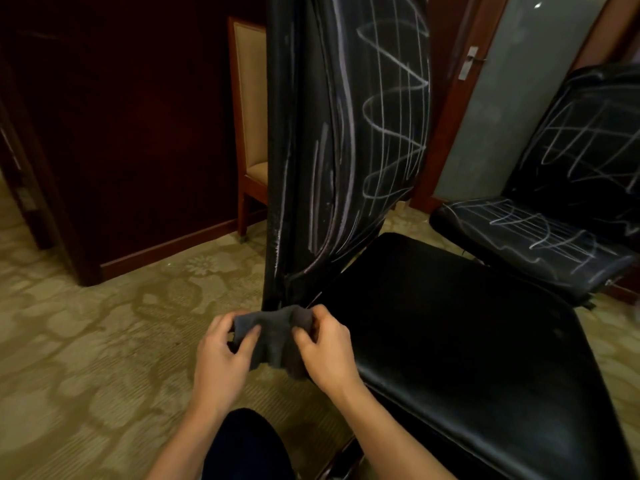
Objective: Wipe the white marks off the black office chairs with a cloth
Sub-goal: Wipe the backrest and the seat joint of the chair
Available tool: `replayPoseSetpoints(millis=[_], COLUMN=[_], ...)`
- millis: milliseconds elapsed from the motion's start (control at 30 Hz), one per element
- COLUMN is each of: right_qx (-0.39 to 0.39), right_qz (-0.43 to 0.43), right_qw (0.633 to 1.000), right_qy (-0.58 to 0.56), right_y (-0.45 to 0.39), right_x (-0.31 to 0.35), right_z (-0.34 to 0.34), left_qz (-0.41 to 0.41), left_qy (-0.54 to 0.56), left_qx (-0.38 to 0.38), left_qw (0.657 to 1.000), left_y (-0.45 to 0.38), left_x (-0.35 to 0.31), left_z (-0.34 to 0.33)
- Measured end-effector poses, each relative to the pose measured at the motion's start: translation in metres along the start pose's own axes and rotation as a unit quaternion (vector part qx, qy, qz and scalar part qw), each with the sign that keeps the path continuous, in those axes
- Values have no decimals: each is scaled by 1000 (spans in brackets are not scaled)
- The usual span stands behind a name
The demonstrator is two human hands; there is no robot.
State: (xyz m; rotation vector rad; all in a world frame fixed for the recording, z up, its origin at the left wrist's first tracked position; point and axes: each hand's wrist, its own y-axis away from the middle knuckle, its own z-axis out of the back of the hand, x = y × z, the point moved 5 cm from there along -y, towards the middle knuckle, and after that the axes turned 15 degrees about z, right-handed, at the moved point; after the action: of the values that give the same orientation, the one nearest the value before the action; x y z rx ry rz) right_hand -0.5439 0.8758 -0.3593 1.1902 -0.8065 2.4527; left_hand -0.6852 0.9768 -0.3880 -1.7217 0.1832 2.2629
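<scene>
While the tall black leather backrest (349, 133) of the near office chair rises straight ahead, scrawled all over with white chalk-like lines (391, 109), its glossy black seat (460, 334) looks almost free of marks. A second black chair (561, 216), to the right and just beside the near seat's far edge, carries marks on seat and back. I judge the main risk is smearing: a bunched cloth may drag chalk back onto the clean seat below. Open patterned carpet (86, 323) on the left gives room to step; the right is crowded. Off the seat's near-left corner, the small dark grey cloth (273, 337) hangs pinched between both hands, left hand (221, 355) and right hand (329, 351) each gripping an upper edge.
</scene>
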Motion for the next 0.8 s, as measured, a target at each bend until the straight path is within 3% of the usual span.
replayPoseSetpoints(millis=[200,333,400,633,800], right_qx=[-16,-18,-41,-163,-129], right_qz=[15,-13,-9,46,-11], right_qw=[999,991,994,984,991], right_qy=[38,130,103,-49,-31], right_y=[9,-3,-3,-8,-5], right_x=[0,6,9,16,-3], right_z=[-1,0,-6,-10,-24], left_qz=[-68,-25,-4,-55,-43], left_qy=[-76,-26,11,43,30], left_qx=[-48,15,40,53,101], left_qw=[994,999,999,996,993], left_y=[8,4,4,-2,-4], left_x=[-2,4,3,-33,-35], left_z=[2,0,0,11,7])
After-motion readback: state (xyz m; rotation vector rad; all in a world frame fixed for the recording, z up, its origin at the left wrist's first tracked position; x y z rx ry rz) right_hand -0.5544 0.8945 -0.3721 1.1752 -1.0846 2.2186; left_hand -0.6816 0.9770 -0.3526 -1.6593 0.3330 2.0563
